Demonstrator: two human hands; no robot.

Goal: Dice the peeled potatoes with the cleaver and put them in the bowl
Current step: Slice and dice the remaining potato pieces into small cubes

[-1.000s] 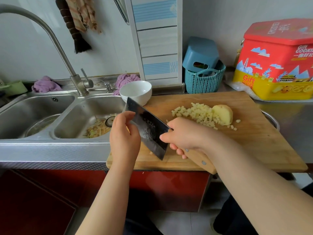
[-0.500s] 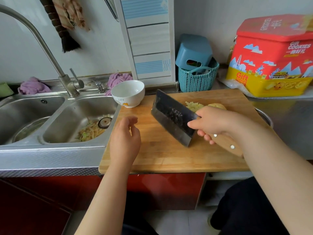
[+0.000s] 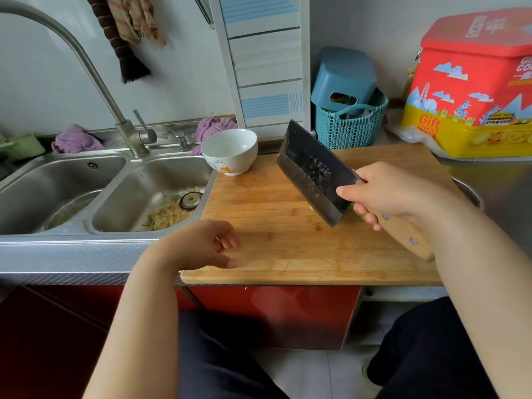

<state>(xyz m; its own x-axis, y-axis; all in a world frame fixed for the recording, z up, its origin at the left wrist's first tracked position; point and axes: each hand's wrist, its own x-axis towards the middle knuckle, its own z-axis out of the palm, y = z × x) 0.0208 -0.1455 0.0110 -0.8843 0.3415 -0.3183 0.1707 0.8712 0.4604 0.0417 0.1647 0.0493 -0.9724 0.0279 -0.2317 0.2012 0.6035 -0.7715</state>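
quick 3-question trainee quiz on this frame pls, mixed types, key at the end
1. True or false: the bowl already holds diced potato.
2. Which hand grips the cleaver? A) left B) right C) both
3. Fill in: the bowl sits at the board's far ____ corner, next to the sink.

Key
1. False. Its inside shows plain white.
2. B. The right hand grips the wooden handle with the blade raised and tilted over the board; the left hand rests at the board's near left edge, fingers loosely curled, holding nothing.
3. left
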